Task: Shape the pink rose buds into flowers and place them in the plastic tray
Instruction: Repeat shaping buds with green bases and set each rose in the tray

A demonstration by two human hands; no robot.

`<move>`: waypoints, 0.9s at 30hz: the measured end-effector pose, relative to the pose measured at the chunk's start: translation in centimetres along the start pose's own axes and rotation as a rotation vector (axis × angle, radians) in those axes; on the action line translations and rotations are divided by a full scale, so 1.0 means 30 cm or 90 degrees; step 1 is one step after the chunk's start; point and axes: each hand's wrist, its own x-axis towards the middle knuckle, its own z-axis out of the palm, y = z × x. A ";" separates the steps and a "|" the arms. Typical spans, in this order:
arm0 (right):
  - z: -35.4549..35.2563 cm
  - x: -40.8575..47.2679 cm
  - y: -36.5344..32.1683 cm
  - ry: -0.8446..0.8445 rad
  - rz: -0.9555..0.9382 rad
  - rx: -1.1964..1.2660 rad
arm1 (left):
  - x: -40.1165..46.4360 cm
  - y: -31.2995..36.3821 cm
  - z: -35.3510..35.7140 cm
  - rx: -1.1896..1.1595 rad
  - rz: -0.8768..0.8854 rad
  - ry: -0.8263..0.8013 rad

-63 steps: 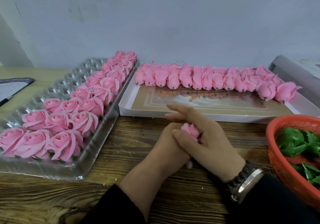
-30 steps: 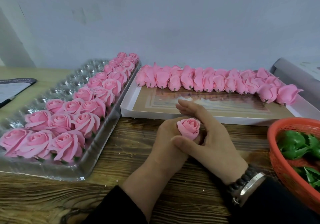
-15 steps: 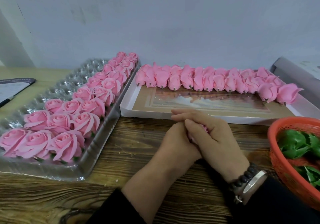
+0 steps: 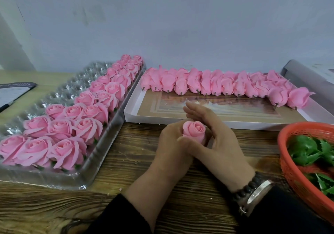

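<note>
Gripping the rose bud (image 4: 194, 131) from below, the left hand (image 4: 171, 147) was curled round its base, so that the petal end was kept upright and exposed for shaping. The right hand (image 4: 215, 143) was held against the bud's right side; its fingers (image 4: 197, 110) were straight and together, angled away over the cardboard box edge, while the thumb crossed the front of the bud's base, touching it. This was judged to be a rolling or pressing hold, meant to spread the outer petals without crushing the centre.

Bud not yet placed: held above the wooden table (image 4: 126, 157), between tray and basket. Shaped flowers (image 4: 61, 136) were seated in the plastic tray (image 4: 45, 179), filling its right-hand rows; left cups stood bare. Unshaped buds (image 4: 216, 84) were lined along the far side of the cardboard box (image 4: 226, 123), stems towards the person, presumably for easy picking. Green leaves were kept in the orange basket (image 4: 292, 177), at right.
</note>
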 end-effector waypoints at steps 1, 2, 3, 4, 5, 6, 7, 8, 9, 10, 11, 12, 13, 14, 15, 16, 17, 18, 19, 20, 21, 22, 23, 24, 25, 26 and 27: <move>0.006 -0.001 -0.004 0.018 -0.008 -0.009 | 0.002 -0.003 0.007 0.012 -0.014 -0.004; 0.013 -0.003 -0.007 0.037 -0.016 -0.027 | 0.002 -0.002 0.016 -0.001 -0.029 -0.011; 0.020 -0.005 -0.012 0.055 -0.024 -0.052 | 0.002 0.002 0.028 -0.039 -0.038 -0.019; 0.026 -0.005 -0.015 0.071 -0.033 -0.072 | 0.002 0.004 0.038 -0.077 -0.043 -0.016; 0.030 -0.004 -0.016 0.085 -0.039 -0.080 | 0.002 0.002 0.046 -0.089 -0.038 -0.004; 0.029 -0.003 -0.017 0.093 -0.043 -0.078 | 0.002 0.002 0.051 -0.081 -0.029 0.003; 0.026 0.000 -0.016 0.097 -0.048 -0.075 | 0.000 0.002 0.053 -0.077 -0.013 -0.007; 0.020 0.004 -0.014 0.091 -0.053 -0.074 | -0.002 0.001 0.049 -0.075 0.000 -0.025; 0.011 0.009 -0.013 0.076 -0.055 -0.077 | 0.000 0.008 0.041 -0.081 0.005 -0.051; 0.003 0.013 -0.013 0.048 -0.054 -0.081 | 0.002 0.012 0.033 -0.079 0.012 -0.081; -0.003 0.015 -0.014 0.014 -0.053 -0.088 | 0.003 0.013 0.023 -0.067 0.014 -0.108; -0.007 0.014 -0.016 -0.020 -0.053 -0.095 | 0.003 0.014 0.017 -0.044 0.015 -0.131; -0.010 0.013 -0.017 -0.048 -0.052 -0.102 | 0.001 0.010 0.012 -0.018 0.017 -0.151; -0.010 0.010 -0.018 -0.067 -0.047 -0.105 | -0.001 0.005 0.006 0.009 0.014 -0.163; -0.011 0.008 -0.019 -0.078 -0.043 -0.104 | -0.003 0.003 0.002 0.023 0.002 -0.170; -0.013 0.006 -0.019 -0.082 -0.041 -0.100 | -0.006 0.004 -0.003 0.014 -0.018 -0.177; -0.015 0.005 -0.017 -0.083 -0.040 -0.096 | -0.009 0.005 -0.009 0.000 -0.033 -0.185; -0.017 0.004 -0.014 -0.080 -0.036 -0.087 | -0.011 0.008 -0.013 -0.007 -0.033 -0.182; -0.018 0.004 -0.010 -0.072 -0.029 -0.070 | -0.010 0.010 -0.015 0.001 -0.022 -0.169; -0.019 0.004 -0.006 -0.061 -0.019 -0.047 | -0.009 0.009 -0.014 0.010 -0.008 -0.153; -0.020 0.003 -0.002 -0.049 -0.013 -0.028 | -0.006 0.005 -0.014 0.017 0.003 -0.135; -0.019 0.002 0.000 -0.037 -0.009 -0.016 | -0.003 0.004 -0.015 0.015 0.006 -0.115; -0.017 0.001 0.000 -0.024 -0.009 -0.012 | -0.002 0.003 -0.016 0.008 0.004 -0.095; -0.014 -0.001 -0.002 -0.011 -0.011 -0.012 | 0.000 -0.001 -0.015 0.009 -0.004 -0.081; -0.010 -0.002 -0.004 0.002 -0.012 -0.013 | -0.001 -0.005 -0.013 0.014 -0.018 -0.075; -0.005 -0.003 -0.007 0.013 -0.013 -0.016 | -0.003 -0.007 -0.007 0.018 -0.032 -0.075; -0.001 -0.004 -0.009 0.021 -0.013 -0.021 | -0.004 -0.003 0.000 0.022 -0.039 -0.076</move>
